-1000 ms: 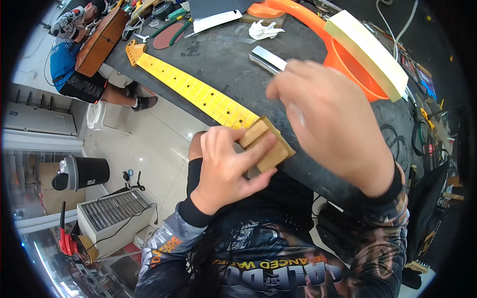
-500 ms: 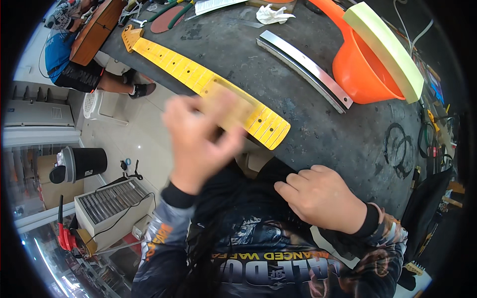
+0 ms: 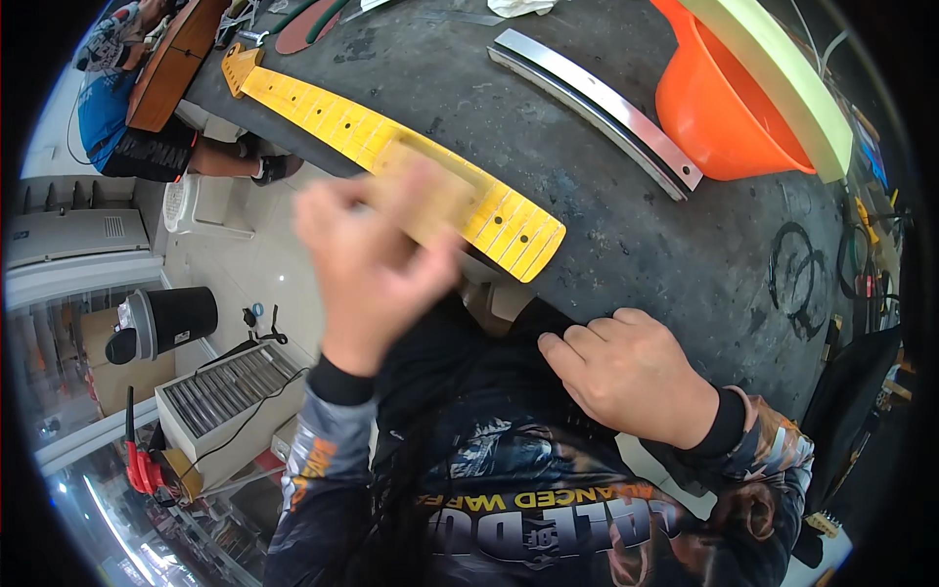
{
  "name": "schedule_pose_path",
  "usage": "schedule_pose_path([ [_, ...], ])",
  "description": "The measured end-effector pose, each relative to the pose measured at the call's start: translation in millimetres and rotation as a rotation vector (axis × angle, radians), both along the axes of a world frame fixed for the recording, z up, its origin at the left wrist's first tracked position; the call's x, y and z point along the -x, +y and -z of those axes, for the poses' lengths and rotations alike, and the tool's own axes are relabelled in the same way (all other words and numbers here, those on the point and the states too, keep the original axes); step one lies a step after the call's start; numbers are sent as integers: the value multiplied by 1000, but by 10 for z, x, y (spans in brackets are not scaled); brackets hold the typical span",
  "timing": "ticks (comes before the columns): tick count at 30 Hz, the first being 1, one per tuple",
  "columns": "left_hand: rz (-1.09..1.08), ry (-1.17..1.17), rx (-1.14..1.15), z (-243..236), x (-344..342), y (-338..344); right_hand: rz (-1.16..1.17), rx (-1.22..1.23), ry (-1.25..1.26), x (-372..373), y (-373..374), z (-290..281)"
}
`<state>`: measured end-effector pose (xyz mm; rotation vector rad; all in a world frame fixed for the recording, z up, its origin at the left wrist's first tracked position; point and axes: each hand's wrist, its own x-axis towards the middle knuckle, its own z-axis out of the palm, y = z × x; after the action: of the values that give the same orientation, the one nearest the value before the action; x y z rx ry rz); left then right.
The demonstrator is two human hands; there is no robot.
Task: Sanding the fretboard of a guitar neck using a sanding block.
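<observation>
A yellow guitar neck (image 3: 523, 231) with dark dot inlays lies slantwise along the table's near edge, its headstock (image 3: 238, 70) at the far left. My left hand (image 3: 354, 259), smeared by motion, presses a flat tan block (image 3: 430, 188) onto the fretboard around the middle of the neck. The thumb and fingers grip the block's near side. What the block is made of is too blurred to tell. My right hand (image 3: 636, 383) rests at the table's near edge with its fingers curled in, and nothing shows in it. Its palm is hidden.
Beyond the neck lies a long metal-topped bar (image 3: 599, 110). An orange dipper (image 3: 729, 127) with a pale green block (image 3: 778, 83) across it stands at the right, near black cable loops (image 3: 797, 279). Another person (image 3: 112, 112) works at far left beside a brown wooden body (image 3: 174, 61).
My left hand and the tan block have shifted a little toward the headstock along the neck. The right hand stays put. The whole view has tilted slightly.
</observation>
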<state>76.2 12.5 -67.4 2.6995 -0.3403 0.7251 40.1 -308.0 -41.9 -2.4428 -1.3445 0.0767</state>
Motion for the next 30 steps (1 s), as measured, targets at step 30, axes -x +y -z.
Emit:
schedule_pose_path([
  [30,0,69,43,-76,-62,-572,8,38,-75,33,60,45],
])
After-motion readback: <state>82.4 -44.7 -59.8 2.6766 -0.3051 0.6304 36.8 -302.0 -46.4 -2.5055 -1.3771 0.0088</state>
